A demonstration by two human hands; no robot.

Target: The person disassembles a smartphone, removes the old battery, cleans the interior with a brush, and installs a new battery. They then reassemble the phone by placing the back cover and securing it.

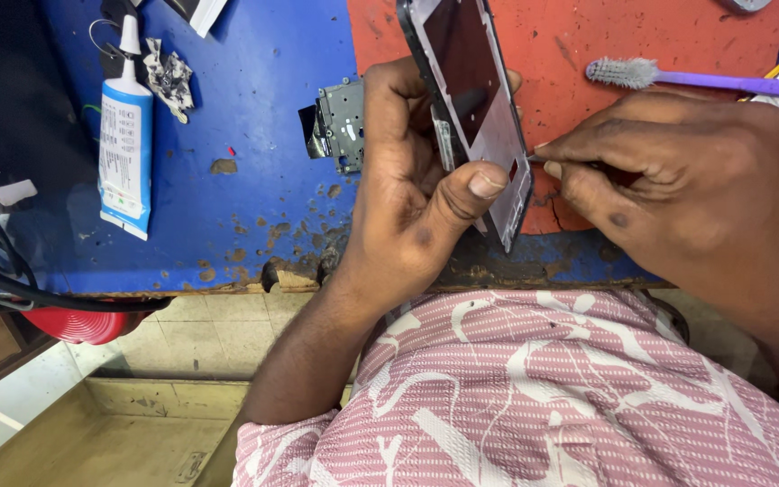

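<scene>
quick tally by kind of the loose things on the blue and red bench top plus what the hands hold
White-framed phone screen panel, in left hand: 1
Thin metal tool, in right hand: 1
Purple-handled toothbrush: 1
White and blue glue tube: 1
Grey metal phone frame part: 1
Crumpled foil scrap: 1
Total: 6

The chipped blue tabletop point(245, 108) carried a red mat point(678, 36), a white glue tube point(125, 144), a purple toothbrush point(705, 79) and a small metal part point(343, 126).

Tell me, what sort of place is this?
Probably a phone repair bench: the left hand holds an opened phone frame over a worn blue table, beside a glue tube and cleaning toothbrush.
</scene>
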